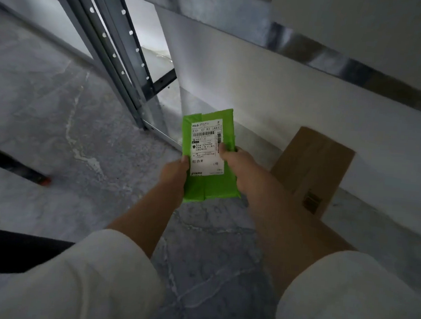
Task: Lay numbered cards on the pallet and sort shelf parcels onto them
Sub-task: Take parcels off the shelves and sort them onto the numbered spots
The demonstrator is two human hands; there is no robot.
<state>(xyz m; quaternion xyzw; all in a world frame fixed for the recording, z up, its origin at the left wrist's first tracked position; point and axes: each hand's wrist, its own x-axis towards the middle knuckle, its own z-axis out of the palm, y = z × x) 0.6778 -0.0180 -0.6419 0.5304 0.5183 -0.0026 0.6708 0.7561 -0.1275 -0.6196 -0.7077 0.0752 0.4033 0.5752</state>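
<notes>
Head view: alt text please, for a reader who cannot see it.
Two hands hold a green parcel, its white shipping label facing up: the left hand grips the left edge, the right hand the right edge. A cardboard box lies to the right; a metal shelf post stands behind.

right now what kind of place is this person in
Likely a warehouse or parcel storeroom. A metal rack with punched holes stands on a bare concrete floor, a cardboard box sits on it, and the left hand and right hand hold a green parcel with a shipping label.
</notes>
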